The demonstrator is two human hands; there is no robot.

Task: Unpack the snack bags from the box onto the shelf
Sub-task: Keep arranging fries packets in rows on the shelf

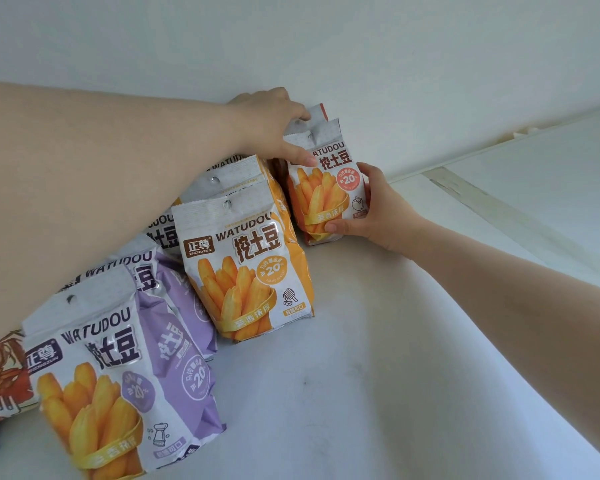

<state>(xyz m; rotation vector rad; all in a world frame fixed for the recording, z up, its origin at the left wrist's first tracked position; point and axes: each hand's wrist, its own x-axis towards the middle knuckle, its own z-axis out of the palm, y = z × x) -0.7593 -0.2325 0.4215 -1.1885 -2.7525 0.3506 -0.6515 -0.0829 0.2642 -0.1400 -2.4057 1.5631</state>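
Observation:
Several WATUDOU snack bags stand in rows on the white shelf (378,358). At the back stands a red-trimmed bag (326,192). My left hand (274,126) pinches its top edge, thumb on the front. My right hand (374,209) grips its lower right corner, thumb across the bottom front. Another red bag's top shows right behind it. In front stand orange bags (253,268), and nearest me purple bags (118,382). The box is out of view.
The white back wall (361,46) rises right behind the red bags. A white side panel (551,188) closes the shelf on the right. A bag with red and orange artwork (0,379) lies at the far left edge.

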